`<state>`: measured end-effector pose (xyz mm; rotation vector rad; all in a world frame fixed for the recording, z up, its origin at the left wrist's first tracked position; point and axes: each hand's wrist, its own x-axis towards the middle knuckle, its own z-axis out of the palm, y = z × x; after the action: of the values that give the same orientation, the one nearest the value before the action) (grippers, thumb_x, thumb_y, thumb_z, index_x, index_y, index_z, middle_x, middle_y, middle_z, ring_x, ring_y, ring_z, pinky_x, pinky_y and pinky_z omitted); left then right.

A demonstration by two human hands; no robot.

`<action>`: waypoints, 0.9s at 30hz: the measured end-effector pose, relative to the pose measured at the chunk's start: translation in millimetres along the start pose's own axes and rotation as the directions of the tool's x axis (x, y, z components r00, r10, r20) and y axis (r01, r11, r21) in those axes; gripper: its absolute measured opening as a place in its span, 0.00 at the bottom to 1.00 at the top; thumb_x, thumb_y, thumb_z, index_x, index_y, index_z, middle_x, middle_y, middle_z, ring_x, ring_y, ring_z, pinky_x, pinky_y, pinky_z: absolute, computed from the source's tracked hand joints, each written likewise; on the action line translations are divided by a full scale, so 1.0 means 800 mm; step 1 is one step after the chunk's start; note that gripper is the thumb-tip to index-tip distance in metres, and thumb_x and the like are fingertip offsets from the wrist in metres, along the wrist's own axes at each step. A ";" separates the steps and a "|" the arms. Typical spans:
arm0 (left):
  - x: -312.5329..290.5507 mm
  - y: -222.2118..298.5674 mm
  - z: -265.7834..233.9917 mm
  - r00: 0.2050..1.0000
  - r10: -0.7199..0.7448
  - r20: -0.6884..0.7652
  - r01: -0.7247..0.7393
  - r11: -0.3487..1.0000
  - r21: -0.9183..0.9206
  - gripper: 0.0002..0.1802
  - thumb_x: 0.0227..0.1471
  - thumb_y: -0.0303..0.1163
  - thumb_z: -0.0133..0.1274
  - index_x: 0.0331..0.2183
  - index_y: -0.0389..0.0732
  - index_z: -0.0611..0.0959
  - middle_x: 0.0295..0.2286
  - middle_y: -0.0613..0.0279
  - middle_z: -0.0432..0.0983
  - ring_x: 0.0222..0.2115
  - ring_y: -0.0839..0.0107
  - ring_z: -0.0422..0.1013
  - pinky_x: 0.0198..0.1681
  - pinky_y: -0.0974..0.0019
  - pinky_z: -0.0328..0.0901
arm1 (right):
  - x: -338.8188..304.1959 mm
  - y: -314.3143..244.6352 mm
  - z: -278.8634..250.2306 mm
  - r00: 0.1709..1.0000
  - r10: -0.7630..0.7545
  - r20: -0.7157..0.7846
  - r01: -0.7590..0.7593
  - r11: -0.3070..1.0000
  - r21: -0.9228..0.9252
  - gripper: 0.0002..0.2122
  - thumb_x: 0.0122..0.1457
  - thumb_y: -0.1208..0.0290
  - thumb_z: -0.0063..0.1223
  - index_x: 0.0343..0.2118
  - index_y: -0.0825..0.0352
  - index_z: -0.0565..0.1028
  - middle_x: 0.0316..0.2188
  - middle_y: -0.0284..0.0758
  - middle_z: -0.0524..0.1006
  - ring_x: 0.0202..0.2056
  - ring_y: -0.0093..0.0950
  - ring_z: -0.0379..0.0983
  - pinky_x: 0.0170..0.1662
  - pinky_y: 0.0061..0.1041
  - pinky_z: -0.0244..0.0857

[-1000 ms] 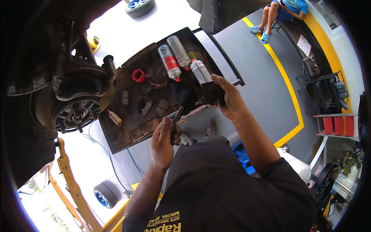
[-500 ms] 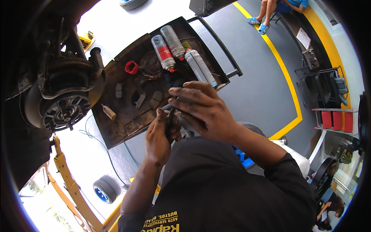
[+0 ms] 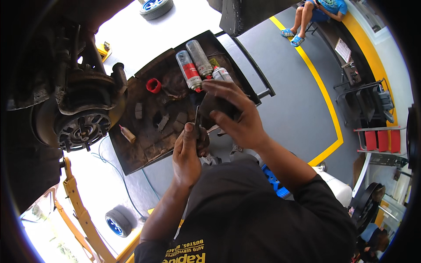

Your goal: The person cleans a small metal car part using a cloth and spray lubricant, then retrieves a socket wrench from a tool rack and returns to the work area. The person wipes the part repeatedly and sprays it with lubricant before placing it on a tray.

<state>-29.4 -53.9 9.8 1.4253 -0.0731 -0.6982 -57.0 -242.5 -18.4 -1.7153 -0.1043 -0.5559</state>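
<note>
Gripping a slim dark piece (image 3: 198, 118) with a pale metal edge, the left hand (image 3: 188, 154) is closed, thumb laid along it, above the trolley's near edge. Just beside it, the right hand (image 3: 240, 118) has its thumb spread from the fingers and holds a dark sheet (image 3: 219, 104) between them; the sheet's material I cannot tell. It is close to the slim piece, but whether the two touch is unclear.

Beyond the hands lies the trolley (image 3: 139, 153), its top stained brown and black. Toward its near-left corner a small bottle (image 3: 128, 135) with a pinkish tip lies on its side. Farther in, around the middle, are three flat grey pads: one (image 3: 180, 121) nearest the left hand, one (image 3: 163, 122) beside it, and one (image 3: 138, 111) nearer the left end.

Near the far-right corner two spray cans lie side by side, one red and silver (image 3: 189, 71), one silver (image 3: 199, 59). A third can (image 3: 222, 74) lies along the right edge, partly hidden by the right hand. A red cup-like piece (image 3: 150, 86) sits toward the far edge.

Past the left end hangs a wheel hub (image 3: 83, 131) with its brake disc. Well away on the grey floor, beyond the right edge, a person in blue sits by a yellow line (image 3: 316, 79).
</note>
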 end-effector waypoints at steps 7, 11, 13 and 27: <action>0.001 0.007 0.006 0.996 0.076 0.050 -0.081 0.991 0.105 0.28 0.76 0.53 0.36 0.40 0.39 0.79 0.26 0.74 0.63 0.26 0.83 0.56 0.30 0.74 0.52 | 0.006 0.004 -0.007 0.981 0.073 0.182 -0.117 0.962 0.246 0.39 0.58 0.71 0.65 0.73 0.61 0.60 0.71 0.48 0.59 0.73 0.40 0.53 0.70 0.37 0.58; -0.001 0.004 0.007 0.993 0.112 0.029 -0.116 0.959 0.258 0.28 0.76 0.52 0.35 0.43 0.38 0.80 0.26 0.74 0.64 0.27 0.84 0.57 0.31 0.74 0.53 | 0.005 0.008 -0.005 0.893 0.281 0.352 -0.426 0.782 0.455 0.35 0.59 0.72 0.68 0.68 0.67 0.64 0.61 0.42 0.71 0.63 0.30 0.66 0.62 0.30 0.64; 0.001 0.003 0.004 0.984 0.174 0.035 -0.175 0.926 0.336 0.27 0.76 0.51 0.35 0.41 0.38 0.79 0.26 0.74 0.64 0.27 0.84 0.57 0.31 0.74 0.53 | 0.009 0.007 -0.011 0.834 0.377 0.403 -0.541 0.702 0.464 0.29 0.59 0.71 0.69 0.62 0.67 0.70 0.51 0.38 0.78 0.54 0.25 0.74 0.57 0.26 0.68; 0.016 0.008 -0.006 0.985 0.143 0.093 -0.168 0.899 0.403 0.28 0.77 0.50 0.32 0.38 0.38 0.78 0.25 0.72 0.67 0.26 0.83 0.58 0.31 0.74 0.54 | 0.024 -0.016 0.007 0.936 0.344 -0.078 -0.346 0.938 -0.012 0.15 0.54 0.69 0.77 0.28 0.66 0.76 0.21 0.29 0.78 0.25 0.13 0.70 0.28 0.20 0.65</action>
<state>-14.3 -55.9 10.2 1.7776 -0.3992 -0.6146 -42.7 -238.7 0.4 -1.6867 0.2556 -0.3591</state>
